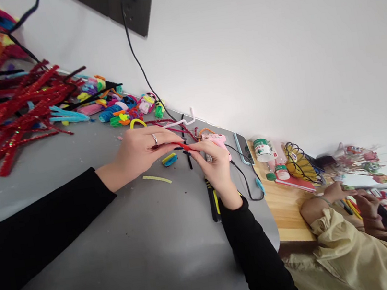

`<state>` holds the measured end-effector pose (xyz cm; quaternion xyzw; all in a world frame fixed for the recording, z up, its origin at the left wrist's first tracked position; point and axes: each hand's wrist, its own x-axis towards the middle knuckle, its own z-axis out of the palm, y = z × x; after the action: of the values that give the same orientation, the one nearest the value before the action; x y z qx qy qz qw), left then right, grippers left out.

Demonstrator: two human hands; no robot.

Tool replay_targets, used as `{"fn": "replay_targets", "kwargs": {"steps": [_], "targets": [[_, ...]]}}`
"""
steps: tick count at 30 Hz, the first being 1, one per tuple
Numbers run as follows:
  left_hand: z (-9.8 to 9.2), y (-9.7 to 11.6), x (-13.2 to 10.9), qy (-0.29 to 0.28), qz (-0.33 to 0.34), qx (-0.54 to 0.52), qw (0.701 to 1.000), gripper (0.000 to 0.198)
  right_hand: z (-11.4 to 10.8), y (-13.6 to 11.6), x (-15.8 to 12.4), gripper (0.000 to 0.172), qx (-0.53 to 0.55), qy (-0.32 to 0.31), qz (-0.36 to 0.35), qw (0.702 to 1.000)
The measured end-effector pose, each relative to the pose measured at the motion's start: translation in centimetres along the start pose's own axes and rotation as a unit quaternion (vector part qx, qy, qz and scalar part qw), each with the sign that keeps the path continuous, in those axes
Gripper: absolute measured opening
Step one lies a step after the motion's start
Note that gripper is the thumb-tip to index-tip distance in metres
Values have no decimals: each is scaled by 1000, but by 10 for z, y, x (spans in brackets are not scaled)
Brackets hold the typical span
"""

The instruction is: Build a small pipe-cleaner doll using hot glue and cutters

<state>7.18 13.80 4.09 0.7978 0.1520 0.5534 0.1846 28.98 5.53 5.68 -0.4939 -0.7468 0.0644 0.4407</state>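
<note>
A short red pipe cleaner (185,147) is stretched between my two hands above the grey table. My left hand (139,148), with a ring on one finger, pinches its left end. My right hand (214,163) has thumb and fingers closed on the other end. Just behind my right hand lies a pink glue gun (219,139), partly hidden by the fingers. Beneath my hands are a small yellow and blue fuzzy piece (170,159) and a pale yellow strip (157,179). Black and yellow handled pliers (214,202) lie beside my right wrist, partly covered.
Red glittery pipe cleaners (17,113) pile up at the left, near small colourful fuzzy figures (119,110). A power strip (121,3) with a cable is by the wall. A phone (243,148) and paper cup (263,149) stand rightward. Another person's hands (366,204) work at the wooden table.
</note>
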Motion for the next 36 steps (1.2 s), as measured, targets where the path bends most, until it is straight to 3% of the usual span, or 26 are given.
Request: {"fn": "replay_targets", "kwargs": {"steps": [6,17,23,36], "targets": [[1,-1,0,1,-31,4,1000,17,0,2,0,14,-8,10,-5,1000],[2,-5,-4,17,1,8,1000,15,0,-1,1,12,8,15,-7,1000],[1,-5,-4,8,-16,11,1000,16,-1,-3,1,12,-4,16,-1,1000],[6,-6,-3,39,61,58,996,14,-2,-4,2,8,12,11,-19,1000]]}}
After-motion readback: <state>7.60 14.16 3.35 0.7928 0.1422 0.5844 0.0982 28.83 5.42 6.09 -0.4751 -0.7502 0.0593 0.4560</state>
